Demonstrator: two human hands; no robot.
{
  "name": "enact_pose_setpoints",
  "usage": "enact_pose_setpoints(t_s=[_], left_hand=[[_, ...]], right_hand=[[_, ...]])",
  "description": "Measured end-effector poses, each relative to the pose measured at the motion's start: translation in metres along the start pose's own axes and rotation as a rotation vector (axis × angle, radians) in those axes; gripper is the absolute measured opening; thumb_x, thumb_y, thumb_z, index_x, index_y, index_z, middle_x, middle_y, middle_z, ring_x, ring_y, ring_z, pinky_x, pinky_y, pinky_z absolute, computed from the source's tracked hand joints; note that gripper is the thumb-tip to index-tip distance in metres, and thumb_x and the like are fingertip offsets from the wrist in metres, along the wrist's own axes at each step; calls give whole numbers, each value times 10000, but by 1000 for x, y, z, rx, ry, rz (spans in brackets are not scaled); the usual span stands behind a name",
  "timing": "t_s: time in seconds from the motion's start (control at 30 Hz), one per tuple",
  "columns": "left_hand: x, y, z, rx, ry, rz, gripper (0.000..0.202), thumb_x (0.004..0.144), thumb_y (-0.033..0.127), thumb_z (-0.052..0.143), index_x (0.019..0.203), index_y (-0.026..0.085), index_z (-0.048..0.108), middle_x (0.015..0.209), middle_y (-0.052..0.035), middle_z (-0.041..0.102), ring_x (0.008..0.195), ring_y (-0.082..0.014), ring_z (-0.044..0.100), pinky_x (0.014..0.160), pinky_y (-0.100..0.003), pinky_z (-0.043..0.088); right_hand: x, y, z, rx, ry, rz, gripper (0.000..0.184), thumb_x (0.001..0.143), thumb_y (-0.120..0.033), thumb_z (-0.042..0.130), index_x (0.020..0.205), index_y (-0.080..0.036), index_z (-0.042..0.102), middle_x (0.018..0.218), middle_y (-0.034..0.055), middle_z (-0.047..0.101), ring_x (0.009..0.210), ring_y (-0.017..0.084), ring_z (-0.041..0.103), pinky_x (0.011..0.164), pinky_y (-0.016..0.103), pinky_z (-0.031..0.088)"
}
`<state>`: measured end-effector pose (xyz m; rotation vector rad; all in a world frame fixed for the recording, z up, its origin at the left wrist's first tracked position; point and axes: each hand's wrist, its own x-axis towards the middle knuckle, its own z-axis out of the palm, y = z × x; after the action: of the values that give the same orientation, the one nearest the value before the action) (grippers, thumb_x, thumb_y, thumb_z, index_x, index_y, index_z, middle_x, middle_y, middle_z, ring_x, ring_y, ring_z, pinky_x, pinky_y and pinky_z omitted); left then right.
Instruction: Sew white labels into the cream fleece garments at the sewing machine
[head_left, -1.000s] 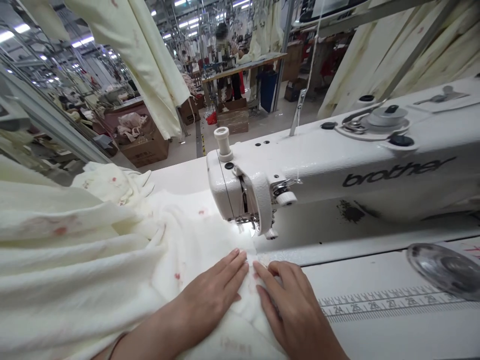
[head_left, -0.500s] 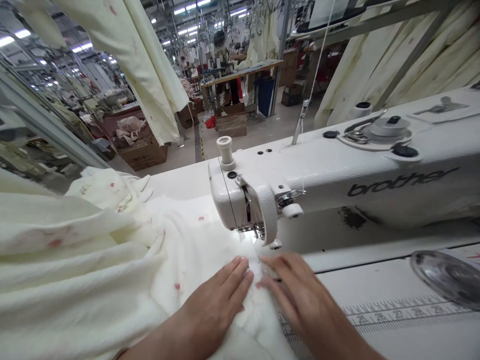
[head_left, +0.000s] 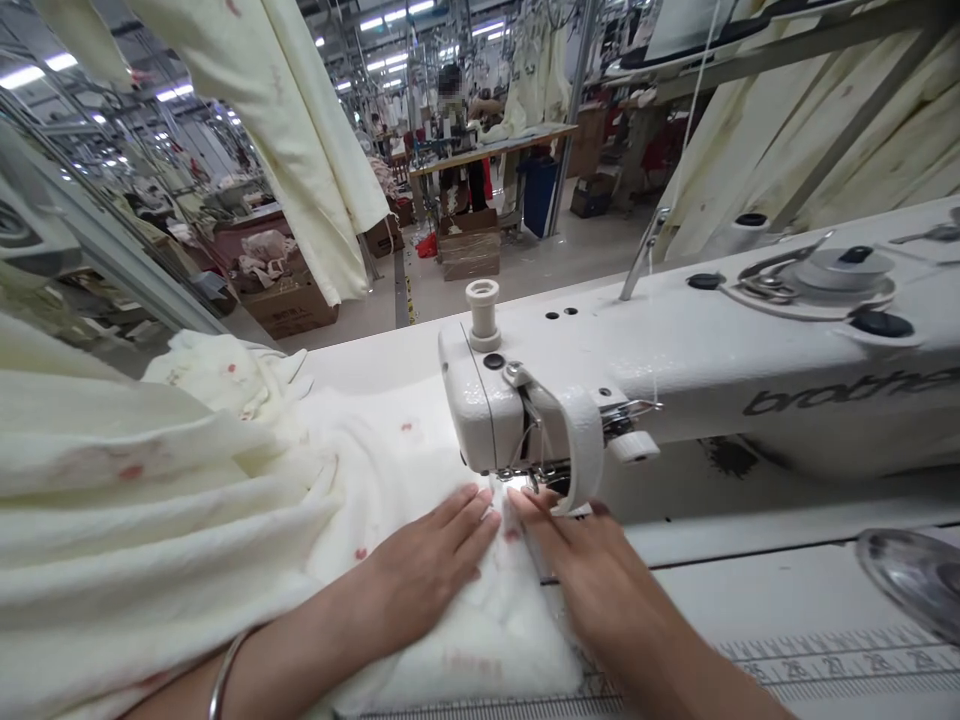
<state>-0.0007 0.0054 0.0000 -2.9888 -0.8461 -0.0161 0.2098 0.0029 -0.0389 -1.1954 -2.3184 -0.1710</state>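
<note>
Cream fleece fabric (head_left: pixel 457 645) with small red prints lies under the head of a white sewing machine (head_left: pixel 517 400). My left hand (head_left: pixel 427 560) rests flat on it, fingers stretched toward the presser foot (head_left: pixel 532 480). Just right of the fabric's edge, my right hand (head_left: pixel 592 560) reaches in beside the needle area. Its fingers are extended, with the tips at the cloth edge and partly hidden by the machine's guard (head_left: pixel 585 450). I see no clear pinch on the cloth. A bright lamp glare covers the stitching spot.
More cream fabric (head_left: pixel 112 520) is heaped at the left, and a cream piece (head_left: pixel 300 150) hangs above. A printed ruler (head_left: pixel 840 665) runs along the table's front. A round metal dish (head_left: pixel 911 580) sits at right. Beyond are cardboard boxes (head_left: pixel 469 245) and a person at another workstation.
Both hands have moved forward, closer to the presser foot, and the fabric's near edge has come into view. The right fingers now reach under the machine head. The view has shifted slightly left.
</note>
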Motion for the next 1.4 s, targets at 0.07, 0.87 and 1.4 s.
enact_pose_setpoints(t_s=[0.07,0.87,1.4], left_hand=[[-1,1,1,-6,13,3,399,958,153,377,1322,-10,390,1321,-217,514,1313,-333,412,1040,-432,462],[1,-10,-3,-96,12,-21,330,967,165,376,1265,35,432,1296,-220,528,1295,-315,445,1028,-445,475],[11,-24,-1,-152,-50,-112,282,989,218,316,1167,73,480,1214,-184,540,1264,-320,455,922,-443,541]], right_hand=[[-12,-14,-2,-13,56,-15,455,914,-14,217,1132,-61,613,1022,143,629,949,234,565,830,366,415],[-11,-22,8,-69,76,27,440,842,28,263,1114,-59,597,1071,151,591,918,247,531,807,376,380],[-18,-17,7,-19,41,93,561,789,84,274,1246,-107,537,1163,133,560,1141,255,481,851,363,498]])
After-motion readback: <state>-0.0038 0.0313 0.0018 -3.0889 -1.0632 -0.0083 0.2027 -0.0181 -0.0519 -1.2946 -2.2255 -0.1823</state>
